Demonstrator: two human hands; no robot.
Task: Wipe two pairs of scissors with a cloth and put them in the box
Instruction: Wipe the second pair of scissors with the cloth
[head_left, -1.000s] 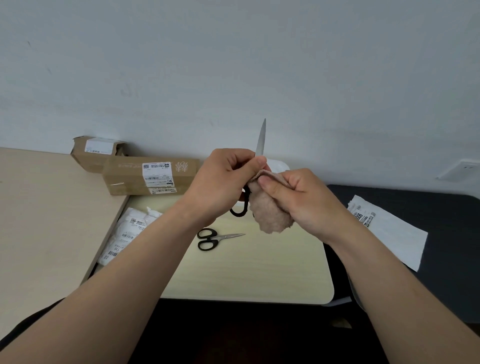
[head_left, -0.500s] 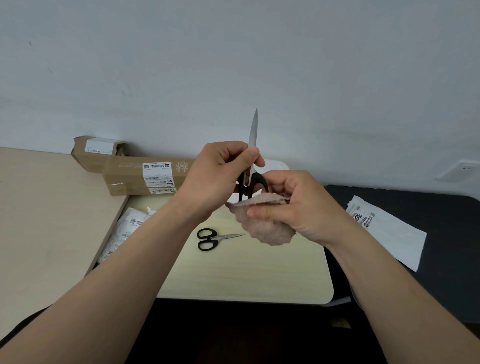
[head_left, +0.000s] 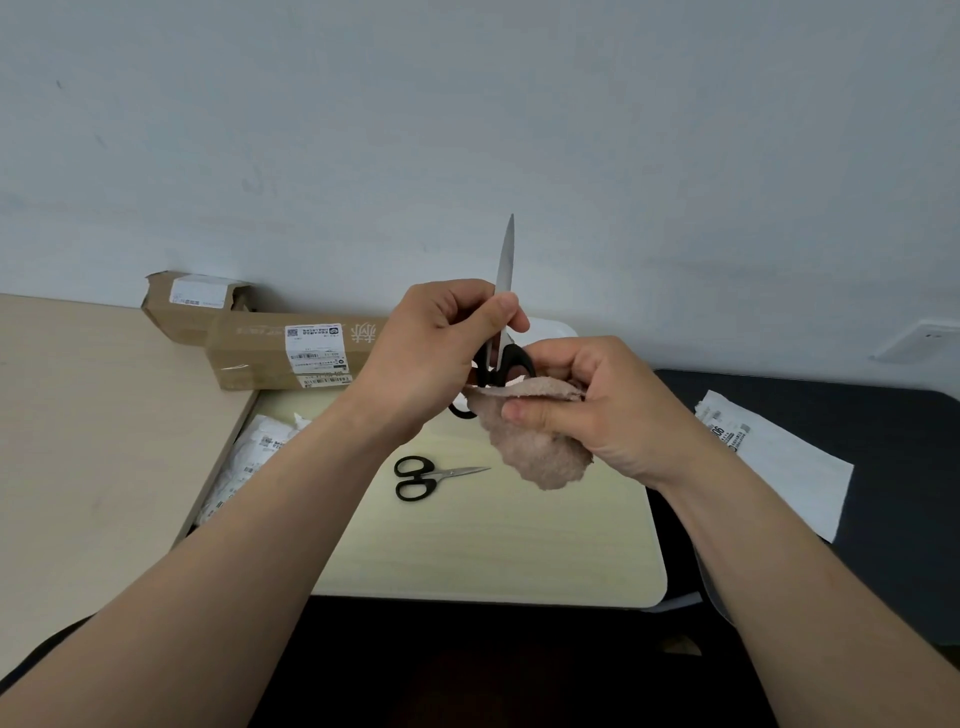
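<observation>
My left hand (head_left: 436, 353) grips a large pair of black-handled scissors (head_left: 505, 270) near the pivot, its blades closed and pointing straight up. My right hand (head_left: 602, 410) pinches a fuzzy beige cloth (head_left: 540, 452) just below the black handles; the cloth touches the handles' lower edge. A smaller black-handled pair of scissors (head_left: 426, 475) lies flat on the pale tabletop (head_left: 493, 545), blades pointing right. A long brown cardboard box (head_left: 291, 351) lies against the wall at the back left, closed as far as I can see.
A second, smaller cardboard box (head_left: 192, 304) sits behind the long one. White plastic bags (head_left: 249, 457) lie in the gap left of the tabletop. A white mailer bag (head_left: 774, 457) rests on the dark surface to the right.
The scissors have risen in my left hand, so their black handles now show above the cloth. My right hand has slid the cloth down off the blades to the handles.
</observation>
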